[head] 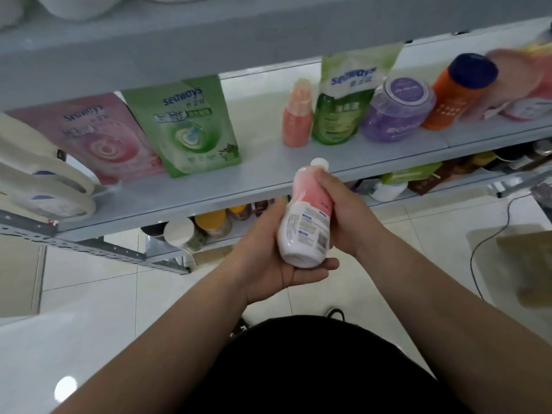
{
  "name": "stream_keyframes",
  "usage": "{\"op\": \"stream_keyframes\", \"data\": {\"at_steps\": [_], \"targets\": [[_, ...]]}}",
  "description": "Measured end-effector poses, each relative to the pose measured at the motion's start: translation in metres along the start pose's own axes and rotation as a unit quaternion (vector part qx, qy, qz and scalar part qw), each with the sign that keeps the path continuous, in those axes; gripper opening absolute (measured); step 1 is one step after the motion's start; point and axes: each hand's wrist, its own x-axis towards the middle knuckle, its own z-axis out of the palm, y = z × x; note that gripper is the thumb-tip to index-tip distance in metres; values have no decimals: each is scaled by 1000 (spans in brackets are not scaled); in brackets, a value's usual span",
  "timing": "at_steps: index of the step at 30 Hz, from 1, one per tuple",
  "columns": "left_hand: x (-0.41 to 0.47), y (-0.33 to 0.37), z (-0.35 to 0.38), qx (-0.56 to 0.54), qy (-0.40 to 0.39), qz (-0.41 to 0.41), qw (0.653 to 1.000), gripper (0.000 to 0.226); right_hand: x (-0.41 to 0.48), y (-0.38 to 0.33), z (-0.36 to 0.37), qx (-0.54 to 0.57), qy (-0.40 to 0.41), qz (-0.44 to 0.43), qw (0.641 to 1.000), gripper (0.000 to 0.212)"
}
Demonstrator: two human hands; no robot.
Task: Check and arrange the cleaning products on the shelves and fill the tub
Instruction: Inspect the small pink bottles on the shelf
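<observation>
A pink and white bottle (307, 216) with a white cap is held in front of the shelf, its label side towards me. My left hand (274, 258) cups its base from below, fingers curled under it. My right hand (346, 213) grips its upper body from the right. On the grey shelf (209, 186) stand a pink pouch (98, 138), a green pouch (191, 127), a small orange bottle (298, 115), a taller green pouch (346, 97), a purple jar (397, 112) and an orange bottle with a blue cap (460, 91).
Two white jug handles (44, 186) stick out at the shelf's left end. Jars and boxes (209, 225) fill the lower shelf. A black cable (484, 243) and a brown box (528, 264) lie on the tiled floor at the right.
</observation>
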Motion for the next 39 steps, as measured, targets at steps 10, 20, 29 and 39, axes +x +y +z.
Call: {"op": "stream_keyframes", "data": {"at_steps": [10, 20, 29, 39], "targets": [[39, -53, 82, -86, 12, -31, 996, 67, -25, -12, -100, 23, -51, 128, 990, 60], [28, -82, 96, 10, 254, 133, 958, 37, -37, -14, -96, 23, -68, 12, 997, 31], [9, -88, 66, -145, 54, 61, 986, 64, -61, -4, -63, 101, -219, 1, 970, 48], [-29, -60, 13, 56, 162, 212, 962, 43, -66, 6, 4, -91, -80, -131, 984, 47]]}}
